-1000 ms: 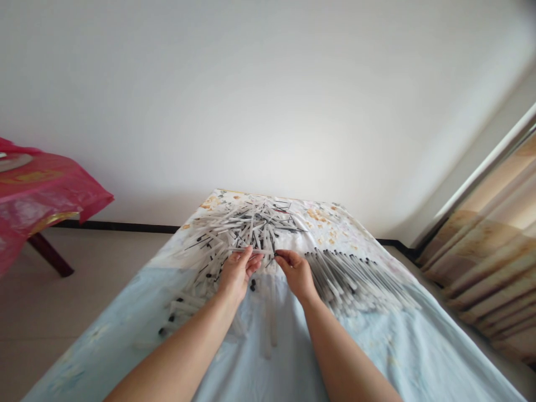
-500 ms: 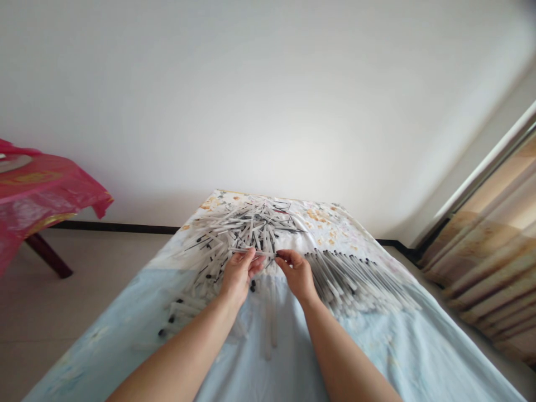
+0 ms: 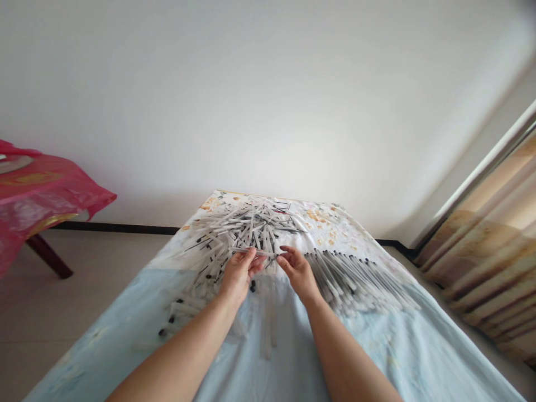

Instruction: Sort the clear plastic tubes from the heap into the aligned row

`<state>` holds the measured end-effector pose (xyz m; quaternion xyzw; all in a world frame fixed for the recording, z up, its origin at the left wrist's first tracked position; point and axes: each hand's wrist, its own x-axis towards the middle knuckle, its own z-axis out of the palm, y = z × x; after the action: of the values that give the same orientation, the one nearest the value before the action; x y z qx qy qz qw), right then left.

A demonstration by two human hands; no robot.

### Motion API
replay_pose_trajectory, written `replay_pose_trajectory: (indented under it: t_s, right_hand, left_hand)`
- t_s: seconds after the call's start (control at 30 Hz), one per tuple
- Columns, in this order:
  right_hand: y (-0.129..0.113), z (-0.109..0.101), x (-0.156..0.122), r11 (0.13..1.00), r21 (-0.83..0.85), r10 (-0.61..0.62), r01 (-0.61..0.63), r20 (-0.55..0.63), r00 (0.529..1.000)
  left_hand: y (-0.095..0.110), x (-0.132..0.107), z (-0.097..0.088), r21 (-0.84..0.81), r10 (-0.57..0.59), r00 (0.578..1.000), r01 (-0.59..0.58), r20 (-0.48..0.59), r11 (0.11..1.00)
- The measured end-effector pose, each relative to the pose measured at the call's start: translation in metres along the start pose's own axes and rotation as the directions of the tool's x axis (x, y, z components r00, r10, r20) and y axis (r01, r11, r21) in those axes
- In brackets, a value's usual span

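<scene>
Between thumb and fingers, my left hand [image 3: 240, 273] grips a thin translucent plastic tube [image 3: 260, 253], which lies sideways with its dark end to the right. By that end is my right hand [image 3: 298, 272], thumb and fingers apart; whether the thumb touches the tip is too small to tell. Beyond both hands spreads a jumbled heap of similar tubes and thin black sticks [image 3: 251, 223]. To the right of my right hand lies a neat row of tubes with dark ends [image 3: 355, 279], side by side on the cloth.
Several loose tubes [image 3: 180, 310] with black ends lie by my left forearm, and a few [image 3: 271, 329] between my arms. A floral cloth [image 3: 419, 346] covers the table. On the left stands another table under a red plastic cover [image 3: 62, 184]. Curtains [image 3: 494, 262] hang at right.
My right hand's fingers have parted from the tube's dark end, the index finger lifting away from the thumb. My left hand keeps the tube in the same place.
</scene>
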<state>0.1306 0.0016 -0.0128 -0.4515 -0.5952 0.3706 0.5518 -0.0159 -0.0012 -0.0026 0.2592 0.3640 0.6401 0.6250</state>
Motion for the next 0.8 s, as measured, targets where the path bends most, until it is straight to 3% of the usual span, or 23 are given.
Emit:
replay_pose_trajectory:
  t_s: [0.23, 0.4, 0.6, 0.8]
  right_hand:
    - [0.0030, -0.0019, -0.0003, 0.987, -0.152, 0.051, -0.053, -0.017, 0.999]
    - [0.0010, -0.0010, -0.0001, 1.000, -0.024, 0.000, -0.001, -0.013, 1.000]
    - [0.0037, -0.0029, 0.0003, 0.986, -0.151, 0.059, -0.063, -0.035, 0.998]
    - [0.0045, -0.0045, 0.0005, 0.998, -0.058, 0.038, -0.038, 0.002, 0.999]
  left_hand:
    - [-0.0023, -0.0011, 0.0000, 0.016, 0.000, 1.000, -0.001, 0.022, 1.000]
    - [-0.0027, -0.0011, -0.0007, 0.012, 0.015, 0.999, -0.016, 0.032, 1.000]
    - [-0.0025, -0.0015, -0.0006, 0.019, 0.021, 0.999, -0.022, 0.048, 1.000]
    - [-0.0032, 0.0000, -0.0016, 0.026, 0.010, 0.999, -0.011, 0.031, 1.000]
